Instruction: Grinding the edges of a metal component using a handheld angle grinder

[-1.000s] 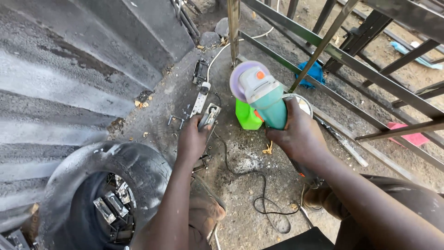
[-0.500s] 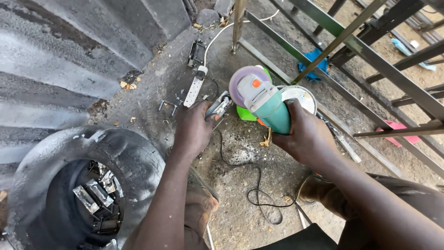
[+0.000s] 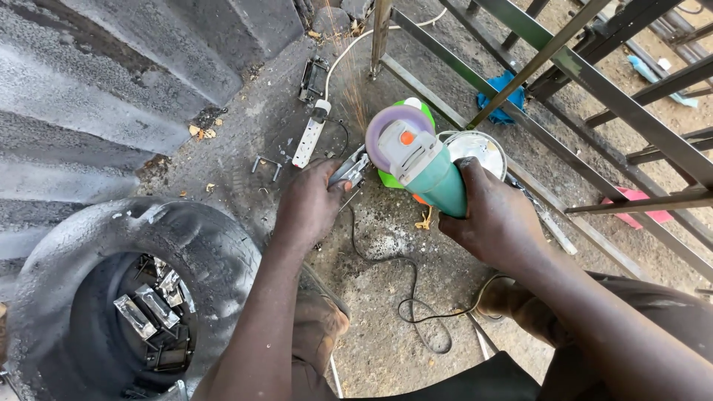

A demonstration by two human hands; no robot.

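My right hand (image 3: 494, 215) grips a teal and grey angle grinder (image 3: 420, 160) with a purple disc guard. Its disc meets a small metal piece (image 3: 349, 169) that my left hand (image 3: 310, 204) pinches and holds down on the concrete floor. Thin sparks fly up from the contact point toward the white power strip (image 3: 310, 134). The grinder's black cord (image 3: 401, 297) loops across the floor between my arms. A green object (image 3: 390, 178) lies partly hidden behind the grinder.
A black tyre (image 3: 111, 282) at lower left holds several metal pieces (image 3: 152, 312). Corrugated sheet covers the upper left. A steel bar frame (image 3: 594, 96) runs across the right. A white round lid (image 3: 479, 148), a blue rag (image 3: 501, 100) and a small metal bracket (image 3: 265, 165) lie on the floor.
The view has shifted closer. My left hand has set the metal piece against the grinder's disc, and sparks now fly upward.
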